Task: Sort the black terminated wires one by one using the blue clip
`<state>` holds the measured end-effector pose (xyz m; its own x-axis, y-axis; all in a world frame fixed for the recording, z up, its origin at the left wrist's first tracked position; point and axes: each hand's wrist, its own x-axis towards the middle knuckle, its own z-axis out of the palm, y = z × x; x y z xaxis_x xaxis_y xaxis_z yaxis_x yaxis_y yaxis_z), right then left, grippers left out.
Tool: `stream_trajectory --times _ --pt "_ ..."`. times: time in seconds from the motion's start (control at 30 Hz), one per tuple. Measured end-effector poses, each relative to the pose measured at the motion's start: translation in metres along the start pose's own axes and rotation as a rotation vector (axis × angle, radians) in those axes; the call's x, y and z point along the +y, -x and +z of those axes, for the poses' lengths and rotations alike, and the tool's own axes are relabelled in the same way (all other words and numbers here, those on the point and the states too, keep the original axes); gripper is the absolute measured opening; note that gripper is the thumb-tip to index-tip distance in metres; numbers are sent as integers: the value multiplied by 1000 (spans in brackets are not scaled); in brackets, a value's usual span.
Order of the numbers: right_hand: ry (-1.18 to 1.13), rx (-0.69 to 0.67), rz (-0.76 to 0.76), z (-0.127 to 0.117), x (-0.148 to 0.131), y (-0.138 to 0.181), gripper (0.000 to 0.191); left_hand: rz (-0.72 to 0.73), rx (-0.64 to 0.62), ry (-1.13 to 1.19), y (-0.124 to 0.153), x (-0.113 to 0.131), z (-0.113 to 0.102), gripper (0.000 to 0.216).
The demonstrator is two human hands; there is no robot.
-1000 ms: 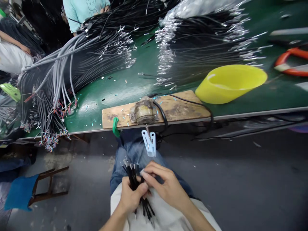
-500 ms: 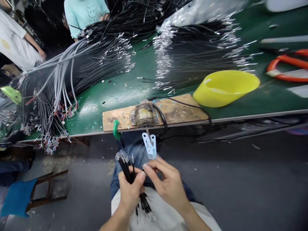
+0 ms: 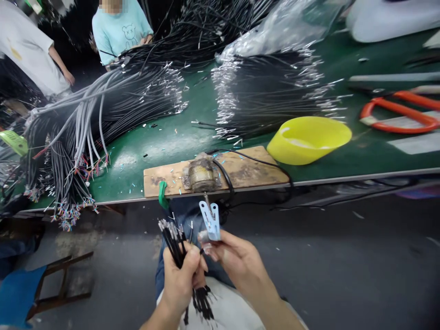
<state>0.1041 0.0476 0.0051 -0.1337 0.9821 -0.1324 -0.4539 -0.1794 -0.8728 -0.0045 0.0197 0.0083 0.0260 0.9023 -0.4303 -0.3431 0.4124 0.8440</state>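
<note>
My left hand (image 3: 184,270) is closed around a bundle of short black cables (image 3: 172,243). Their silvery stripped ends point up, while the other ends hang below the fist. One cable stands a little apart near the left thumb. Just right of that thumb is my right hand (image 3: 233,259), its fingertips smeared by motion beside a dark cable end; whether they grip anything is unclear. Directly above the right fingertips, a light blue clothes peg (image 3: 210,220) sits on the shaft of a small motor (image 3: 201,174). The motor is mounted on a wooden board (image 3: 247,167).
A green clamp (image 3: 162,195) is at the board's left end. On the green table (image 3: 127,158) lie heaps of cables (image 3: 268,96), a yellow cut cup (image 3: 309,140) and orange-handled scissors (image 3: 395,114). Two people stand across the table. A blue stool (image 3: 20,293) is at left.
My right fingertips have shifted from the left thumb up toward the peg and now blur. My left hand keeps the cable bundle. The view has tilted slightly.
</note>
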Motion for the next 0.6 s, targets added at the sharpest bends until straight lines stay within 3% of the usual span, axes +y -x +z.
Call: stream_trajectory --times 0.07,0.27,0.37,0.43,0.5,0.53,0.6 --pt "88 -34 -37 1 -5 -1 27 10 8 -49 -1 1 -1 42" --pt "121 31 0 6 -4 -2 28 109 53 -77 -2 7 2 39" --pt "306 136 -253 7 1 1 25 161 81 -76 -2 9 6 39" --pt "472 206 -485 7 2 3 23 139 101 -50 -3 7 8 39" --pt "562 222 -613 6 2 4 21 91 100 -11 -3 3 8 40" --pt "560 202 -605 5 2 4 20 67 91 5 -3 1 8 40" --pt "444 112 -444 3 2 2 20 35 70 18 -3 -2 6 40"
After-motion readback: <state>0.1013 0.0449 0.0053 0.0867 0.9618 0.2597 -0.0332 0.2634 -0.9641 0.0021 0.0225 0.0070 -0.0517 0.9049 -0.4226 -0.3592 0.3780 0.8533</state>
